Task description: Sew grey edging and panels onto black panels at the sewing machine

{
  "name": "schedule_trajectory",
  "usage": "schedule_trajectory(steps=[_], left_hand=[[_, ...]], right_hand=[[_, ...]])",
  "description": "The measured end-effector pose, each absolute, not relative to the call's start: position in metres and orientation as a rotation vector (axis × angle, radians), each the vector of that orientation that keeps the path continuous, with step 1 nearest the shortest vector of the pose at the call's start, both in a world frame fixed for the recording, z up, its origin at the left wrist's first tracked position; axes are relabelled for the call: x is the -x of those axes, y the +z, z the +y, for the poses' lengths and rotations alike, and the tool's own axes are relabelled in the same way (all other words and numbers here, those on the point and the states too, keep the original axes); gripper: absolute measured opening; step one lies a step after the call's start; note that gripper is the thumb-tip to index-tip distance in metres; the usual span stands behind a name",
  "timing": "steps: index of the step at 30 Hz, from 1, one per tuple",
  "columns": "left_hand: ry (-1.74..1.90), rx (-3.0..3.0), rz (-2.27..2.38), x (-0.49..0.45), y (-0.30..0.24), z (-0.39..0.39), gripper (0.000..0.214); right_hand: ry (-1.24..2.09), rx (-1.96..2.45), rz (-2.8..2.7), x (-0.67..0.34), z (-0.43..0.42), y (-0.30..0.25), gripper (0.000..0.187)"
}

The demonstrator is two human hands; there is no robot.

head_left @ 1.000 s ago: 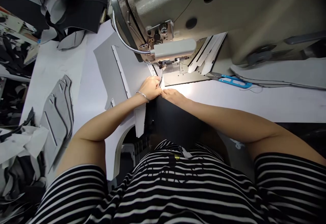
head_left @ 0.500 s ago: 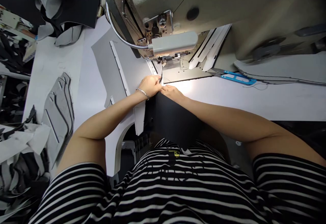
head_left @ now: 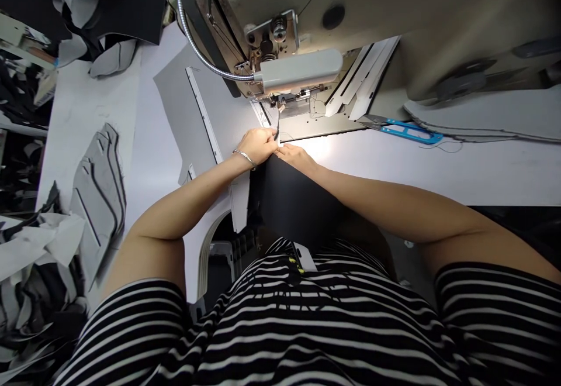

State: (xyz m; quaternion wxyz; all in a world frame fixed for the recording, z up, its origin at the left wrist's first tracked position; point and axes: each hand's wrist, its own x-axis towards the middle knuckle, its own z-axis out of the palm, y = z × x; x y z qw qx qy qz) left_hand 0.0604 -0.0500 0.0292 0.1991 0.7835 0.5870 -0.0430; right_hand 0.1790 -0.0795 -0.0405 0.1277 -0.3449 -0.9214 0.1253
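Note:
Just in front of the sewing machine's needle area, my left hand point(head_left: 258, 145), with a bracelet at the wrist, is closed on the edge of a black fabric panel point(head_left: 298, 199). Beside it, my right hand point(head_left: 298, 159) pinches the same edge, its fingertips close to the left ones. From my hands the panel hangs over the table edge toward my lap. A white strip point(head_left: 305, 258) shows at its lower end. The sewing machine point(head_left: 377, 11) stands over the work, its lamp point(head_left: 300, 70) lighting the spot. My fingers partly hide the gripped edge.
Left of the machine lies a grey panel point(head_left: 173, 105) with white strips. Blue-handled thread snips point(head_left: 409, 131) lie to the right, near more white strips point(head_left: 363, 79) and grey pieces point(head_left: 495, 116). Stacked grey cut pieces point(head_left: 99, 181) lie at far left.
The black panel's lower end has shifted, and more of the white strip there shows. My hands hold nearly the same place; the view has moved slightly.

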Motion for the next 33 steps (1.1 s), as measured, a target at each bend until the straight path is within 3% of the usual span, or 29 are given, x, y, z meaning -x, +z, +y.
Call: schedule_trajectory(steps=[13,16,21,26,33], left_hand=[[-0.236,-2.488,1.423,-0.042,0.019,-0.045,0.035],[-0.28,-2.62,1.449,-0.037,0.016,-0.059,0.053],[-0.305,-2.664,1.56,-0.03,0.015,-0.063,0.036],[-0.315,-2.677,1.371,-0.019,0.019,-0.038,0.037],[-0.344,-2.638,1.282,-0.024,0.018,-0.027,0.036]], right_hand=[[0.268,1.247,-2.357,-0.177,-0.081,-0.057,0.033],[0.401,1.138,-2.435,-0.178,-0.076,-0.055,0.028],[0.47,1.16,-2.652,-0.18,-0.067,-0.036,0.028],[0.304,1.073,-2.835,-0.18,-0.065,-0.024,0.033],[0.156,1.071,-2.672,-0.176,-0.064,-0.042,0.035]])
